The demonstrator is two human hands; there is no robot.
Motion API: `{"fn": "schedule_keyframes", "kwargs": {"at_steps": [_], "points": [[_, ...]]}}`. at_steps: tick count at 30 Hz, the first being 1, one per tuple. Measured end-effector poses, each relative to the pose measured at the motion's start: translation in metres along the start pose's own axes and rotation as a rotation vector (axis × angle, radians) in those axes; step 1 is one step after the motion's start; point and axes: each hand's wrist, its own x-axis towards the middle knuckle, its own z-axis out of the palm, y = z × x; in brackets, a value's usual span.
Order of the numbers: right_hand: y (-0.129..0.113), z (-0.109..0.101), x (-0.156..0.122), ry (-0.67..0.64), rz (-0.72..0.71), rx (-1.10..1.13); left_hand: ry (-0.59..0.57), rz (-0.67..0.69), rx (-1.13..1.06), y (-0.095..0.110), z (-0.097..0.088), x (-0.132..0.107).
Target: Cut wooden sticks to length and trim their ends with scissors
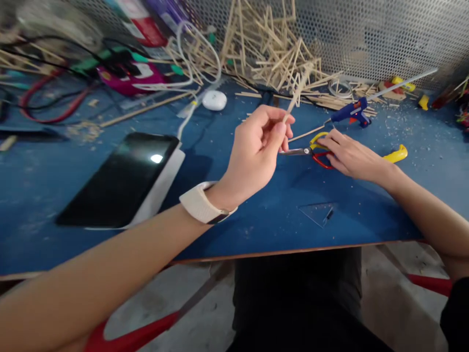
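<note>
A thin wooden stick [295, 96] is pinched between the thumb and fingers of my left hand [256, 146], slanting up and away above the table. My right hand [350, 154] has its fingers on the yellow and red handles of a pair of scissors [319, 159]; part of the grip is hidden under the fingers. The scissor blades point left, towards the underside of my left hand. Just behind the scissors, another wooden stick [307, 133] lies on the blue table [234, 220]. A blue glue gun [350, 111] with a long glue stick in it lies beyond my right hand.
Loose wooden sticks [267, 54] are heaped against the perforated metal panel [366, 39]. On the left lie a black tablet [120, 181], a white case [214, 100] and cables. A yellow-handled tool [397, 154] is behind my right wrist; a clear triangle [317, 213] lies near the front edge.
</note>
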Motion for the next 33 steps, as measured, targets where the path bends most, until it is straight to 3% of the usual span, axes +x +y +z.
{"fn": "schedule_keyframes", "kwargs": {"at_steps": [3, 7, 11, 16, 33], "points": [[0.006, 0.006, 0.001, 0.109, 0.048, 0.254, 0.053, -0.104, -0.073, -0.013, -0.001, 0.017], [0.011, 0.007, 0.003, 0.213, 0.193, 0.477, 0.071, -0.128, -0.096, -0.028, 0.005, 0.031], [0.007, 0.003, 0.003, 0.199, 0.272, 0.639, 0.018, -0.115, -0.123, -0.029, 0.012, 0.020], [-0.007, 0.003, 0.004, 0.104, 0.310, 0.857, -0.062, -0.167, -0.174, -0.015, 0.012, 0.000], [-0.015, 0.010, 0.002, 0.109, 0.352, 1.020, -0.153, -0.076, -0.063, -0.007, 0.014, -0.010]]}}
